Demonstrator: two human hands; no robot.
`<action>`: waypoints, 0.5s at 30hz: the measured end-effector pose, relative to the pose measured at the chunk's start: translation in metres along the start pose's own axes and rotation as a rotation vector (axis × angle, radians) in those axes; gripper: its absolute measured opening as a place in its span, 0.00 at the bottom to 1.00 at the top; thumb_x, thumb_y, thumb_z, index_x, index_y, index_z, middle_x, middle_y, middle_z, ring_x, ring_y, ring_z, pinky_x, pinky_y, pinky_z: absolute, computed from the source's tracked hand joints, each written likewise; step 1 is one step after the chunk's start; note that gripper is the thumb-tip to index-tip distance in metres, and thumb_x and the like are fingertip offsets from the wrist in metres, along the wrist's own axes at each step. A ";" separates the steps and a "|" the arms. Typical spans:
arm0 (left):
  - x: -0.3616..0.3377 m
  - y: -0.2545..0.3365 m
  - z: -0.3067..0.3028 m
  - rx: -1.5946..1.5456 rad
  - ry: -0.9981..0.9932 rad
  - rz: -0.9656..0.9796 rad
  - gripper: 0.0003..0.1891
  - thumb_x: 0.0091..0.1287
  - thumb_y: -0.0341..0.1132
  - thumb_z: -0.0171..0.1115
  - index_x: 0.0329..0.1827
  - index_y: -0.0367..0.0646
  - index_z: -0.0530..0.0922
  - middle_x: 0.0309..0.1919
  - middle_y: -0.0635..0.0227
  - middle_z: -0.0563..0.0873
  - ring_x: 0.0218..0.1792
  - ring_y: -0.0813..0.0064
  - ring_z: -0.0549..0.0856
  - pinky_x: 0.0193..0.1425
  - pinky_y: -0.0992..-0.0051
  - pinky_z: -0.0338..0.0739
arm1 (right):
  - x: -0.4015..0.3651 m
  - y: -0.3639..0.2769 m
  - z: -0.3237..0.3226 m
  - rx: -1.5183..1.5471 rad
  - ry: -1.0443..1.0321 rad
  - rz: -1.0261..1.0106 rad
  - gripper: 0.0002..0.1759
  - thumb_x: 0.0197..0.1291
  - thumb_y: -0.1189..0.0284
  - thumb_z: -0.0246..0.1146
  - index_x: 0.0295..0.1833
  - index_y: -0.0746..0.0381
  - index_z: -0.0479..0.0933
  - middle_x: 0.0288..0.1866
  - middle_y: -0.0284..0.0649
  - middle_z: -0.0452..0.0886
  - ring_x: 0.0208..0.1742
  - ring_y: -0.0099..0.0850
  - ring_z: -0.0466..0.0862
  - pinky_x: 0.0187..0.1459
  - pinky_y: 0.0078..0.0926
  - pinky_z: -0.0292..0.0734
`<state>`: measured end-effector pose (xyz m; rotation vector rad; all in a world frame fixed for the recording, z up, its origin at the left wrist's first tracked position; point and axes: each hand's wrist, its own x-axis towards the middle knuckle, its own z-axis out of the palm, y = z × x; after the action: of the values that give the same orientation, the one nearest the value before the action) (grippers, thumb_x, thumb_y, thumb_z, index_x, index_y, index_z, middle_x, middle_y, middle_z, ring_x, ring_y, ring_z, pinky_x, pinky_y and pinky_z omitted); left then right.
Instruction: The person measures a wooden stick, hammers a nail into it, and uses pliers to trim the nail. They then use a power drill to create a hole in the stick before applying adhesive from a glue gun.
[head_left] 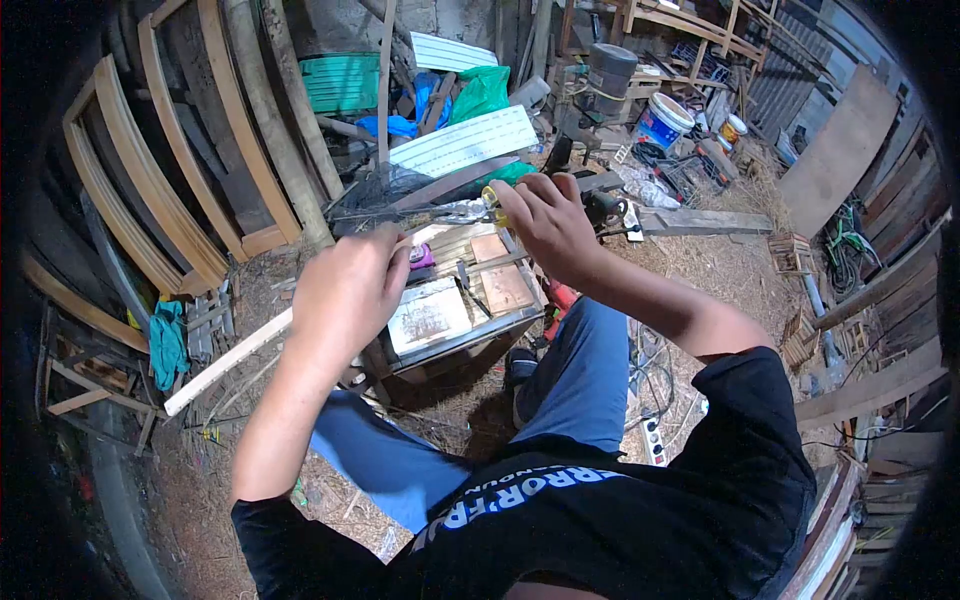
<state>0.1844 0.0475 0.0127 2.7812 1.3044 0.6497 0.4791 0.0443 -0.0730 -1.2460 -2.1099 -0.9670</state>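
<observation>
My left hand [350,285] is closed around a long pale wooden strip [230,360] that runs down to the left over the sawdust floor. My right hand [548,215] is higher and to the right, with its fingers shut on a small yellow tool [491,196]. A thin shiny metal length [440,211] reaches left from that tool. Under both hands stands a low work box [455,335] with flat wood pieces [500,285] and a small pink object [421,258] on top. Exactly what the yellow tool is I cannot tell.
Curved wooden frames [150,180] lean at the left. A white slatted panel [465,140], green and blue bags, a white bucket [662,122] and planks crowd the back. A power strip [655,440] and cables lie on the floor by my right leg.
</observation>
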 end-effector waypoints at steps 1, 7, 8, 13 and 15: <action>0.002 0.000 -0.004 -0.010 0.000 0.007 0.10 0.75 0.37 0.65 0.50 0.41 0.87 0.32 0.47 0.90 0.38 0.44 0.91 0.43 0.50 0.85 | -0.001 0.003 0.002 0.011 -0.019 0.002 0.31 0.63 0.71 0.67 0.72 0.62 0.70 0.49 0.38 0.81 0.59 0.38 0.80 0.56 0.44 0.69; 0.010 0.001 -0.018 -0.042 -0.012 0.039 0.11 0.75 0.38 0.65 0.49 0.41 0.88 0.32 0.47 0.90 0.37 0.43 0.90 0.44 0.51 0.84 | 0.001 0.008 0.004 -0.002 -0.042 -0.009 0.34 0.60 0.71 0.69 0.73 0.61 0.69 0.53 0.41 0.79 0.59 0.41 0.81 0.55 0.44 0.70; 0.010 0.003 -0.021 -0.040 -0.021 0.031 0.11 0.75 0.38 0.65 0.49 0.41 0.88 0.32 0.47 0.90 0.37 0.43 0.90 0.44 0.51 0.84 | 0.001 0.008 0.003 -0.008 -0.052 -0.013 0.34 0.61 0.71 0.69 0.73 0.62 0.69 0.54 0.41 0.78 0.59 0.41 0.81 0.56 0.44 0.71; 0.015 -0.002 -0.018 -0.047 -0.050 0.035 0.11 0.76 0.38 0.66 0.50 0.40 0.89 0.34 0.47 0.91 0.39 0.45 0.91 0.44 0.52 0.84 | 0.007 0.007 0.003 0.049 0.033 -0.034 0.26 0.64 0.73 0.64 0.67 0.63 0.70 0.55 0.44 0.79 0.60 0.45 0.81 0.62 0.51 0.73; 0.018 -0.003 -0.018 -0.047 -0.060 0.030 0.11 0.76 0.38 0.66 0.50 0.40 0.89 0.35 0.47 0.91 0.39 0.46 0.91 0.45 0.52 0.84 | 0.007 0.008 0.007 0.088 0.021 -0.032 0.22 0.65 0.74 0.63 0.64 0.64 0.70 0.53 0.45 0.79 0.59 0.46 0.82 0.63 0.53 0.74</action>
<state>0.1858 0.0591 0.0350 2.7651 1.2233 0.5858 0.4829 0.0562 -0.0694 -1.1571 -2.1378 -0.8868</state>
